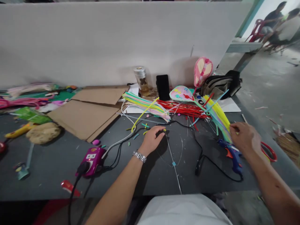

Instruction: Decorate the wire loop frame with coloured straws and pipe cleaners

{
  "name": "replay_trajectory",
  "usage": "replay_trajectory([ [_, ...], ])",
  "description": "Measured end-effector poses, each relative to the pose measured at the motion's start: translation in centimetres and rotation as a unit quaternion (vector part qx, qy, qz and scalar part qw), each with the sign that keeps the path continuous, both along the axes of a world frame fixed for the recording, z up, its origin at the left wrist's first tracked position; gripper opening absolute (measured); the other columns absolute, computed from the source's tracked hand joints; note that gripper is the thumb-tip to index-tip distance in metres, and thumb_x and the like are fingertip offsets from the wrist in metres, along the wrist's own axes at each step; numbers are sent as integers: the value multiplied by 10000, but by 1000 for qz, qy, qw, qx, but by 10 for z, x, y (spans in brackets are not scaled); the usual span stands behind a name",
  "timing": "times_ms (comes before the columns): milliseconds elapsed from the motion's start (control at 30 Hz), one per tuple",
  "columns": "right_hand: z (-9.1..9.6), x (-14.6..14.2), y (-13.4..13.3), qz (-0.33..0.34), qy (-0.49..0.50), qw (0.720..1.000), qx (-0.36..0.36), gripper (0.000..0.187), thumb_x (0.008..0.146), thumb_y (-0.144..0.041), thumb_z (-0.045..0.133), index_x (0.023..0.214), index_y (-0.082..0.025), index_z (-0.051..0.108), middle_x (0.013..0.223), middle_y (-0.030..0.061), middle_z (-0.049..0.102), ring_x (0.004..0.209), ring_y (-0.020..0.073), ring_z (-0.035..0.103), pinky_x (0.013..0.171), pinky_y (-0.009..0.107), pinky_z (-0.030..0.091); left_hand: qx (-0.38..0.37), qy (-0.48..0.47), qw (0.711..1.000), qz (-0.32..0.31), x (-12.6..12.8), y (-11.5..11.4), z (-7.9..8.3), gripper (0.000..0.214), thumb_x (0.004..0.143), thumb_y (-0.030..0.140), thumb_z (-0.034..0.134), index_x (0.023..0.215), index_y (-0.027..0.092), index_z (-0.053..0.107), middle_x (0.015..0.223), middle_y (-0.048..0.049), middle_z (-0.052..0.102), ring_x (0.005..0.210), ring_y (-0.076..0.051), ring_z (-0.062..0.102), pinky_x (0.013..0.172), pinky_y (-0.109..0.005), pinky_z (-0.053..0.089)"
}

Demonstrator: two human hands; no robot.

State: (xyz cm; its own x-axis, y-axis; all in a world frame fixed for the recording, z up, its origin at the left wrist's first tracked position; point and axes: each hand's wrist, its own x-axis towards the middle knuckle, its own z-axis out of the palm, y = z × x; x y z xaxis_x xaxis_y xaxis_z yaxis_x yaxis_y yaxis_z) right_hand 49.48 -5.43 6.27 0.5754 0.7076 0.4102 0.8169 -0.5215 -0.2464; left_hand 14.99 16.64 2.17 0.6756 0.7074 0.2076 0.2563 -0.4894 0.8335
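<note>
Seemingly, the wire [170, 148] left of the glue gun [236, 158] is steadied, tip pinched by the left hand [152, 139]; the grip of the right hand [246, 140] cannot be told; steadiness seems needed next.

1. Far centre, I see a lidded bottle [142, 82] beside a black phone [162, 87].
2. Far right, I spot a dark bag [231, 82] and, well beyond, a red chair [257, 28].
3. On the left, I have brown cardboard [85, 118] and a pale lump [43, 133].

Muted light, soft shadows on pale wall [93, 47], brighter upper right (people [273, 20] there blurred), stretched edges
</note>
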Motion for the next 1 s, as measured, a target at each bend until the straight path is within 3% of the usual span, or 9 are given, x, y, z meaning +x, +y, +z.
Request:
replay_trajectory([
  [67, 6, -36, 42, 97, 10, 995, -23, 176, 884, -322, 546, 911, -236, 697, 937, 110, 729, 877, 285, 653, 801, 414, 487, 1, 1, 1000, 2, 1, -1, 0, 266, 917, 241, 614, 1157, 207, 725, 1215, -113, 741, 1122, -248, 682, 1014, -413, 520],
  [133, 8, -83, 92, 211, 18, 974, -74, 182, 903, -279, 555, 979, -207, 704, 998, 116, 735, 970, 283, 643, 860, 391, 472, 2, 3, 1000, 5, 3, -2, 0, 269, 911, 234, 617, 1156, 206, 723, 1190, -110, 747, 1097, -248, 688, 988, -408, 533],
  [200, 9, -129, 138, 282, -10, 953, -108, 186, 925, -251, 557, 1029, -180, 694, 1051, 141, 721, 1018, 294, 613, 883, 388, 449, 10, 3, 1000, 8, 3, -2, 1, 269, 909, 229, 611, 1152, 204, 722, 1168, -109, 751, 1075, -248, 691, 966, -406, 542],
  [300, 6, -175, 189, 270, -36, 956, -111, 265, 917, -214, 588, 1169, -156, 647, 1226, 200, 654, 1118, 336, 554, 928, 430, 419, 67, -10, 997, 40, -1, 6, 4, 259, 917, 226, 588, 1132, 211, 731, 1178, -108, 743, 1121, -259, 670, 1020, -434, 519],
  [367, 2, -186, 210, 252, -27, 961, -110, 335, 879, -204, 643, 1208, -144, 622, 1239, 226, 635, 1144, 362, 535, 949, 462, 413, 133, -12, 985, 111, -7, 18, 6, 262, 913, 229, 589, 1128, 218, 740, 1269, -120, 704, 1257, -290, 601, 1107, -486, 455],
  [500, -3, -177, 236, 244, 12, 964, -107, 413, 785, -133, 701, 1189, -147, 613, 1172, 223, 667, 1133, 373, 555, 972, 485, 411, 177, 42, 949, 258, -20, 45, 1, 323, 874, 247, 645, 1181, 201, 733, 1515, -178, 529, 1502, -415, 327, 1183, -662, 285],
  [600, 2, -155, 250, 243, 64, 963, -96, 424, 770, -115, 657, 1188, -173, 614, 1093, 160, 711, 1015, 310, 617, 912, 423, 448, 128, 63, 951, 275, -22, 57, -9, 314, 833, 205, 670, 1139, 225, 740, 1390, -173, 640, 1454, -434, 396, 1176, -725, 218],
  [767, 23, -110, 269, 237, 171, 954, -59, 331, 754, -254, 621, 1070, -168, 676, 1006, 60, 735, 879, 216, 640, 801, 323, 494, 85, 0, 946, 313, -24, 66, -11, 333, 889, 228, 569, 1167, 167, 741, 1233, -181, 714, 1248, -346, 604, 1118, -535, 414],
  [1000, 31, -81, 275, 251, 284, 925, -26, 226, 712, -317, 633, 880, -185, 706, 739, -18, 711, 692, 151, 646, 659, 250, 517, 59, -107, 931, 343, -25, 68, -9, 358, 897, 316, 564, 1169, 156, 734, 1173, -158, 735, 1138, -307, 653, 1047, -488, 481],
])
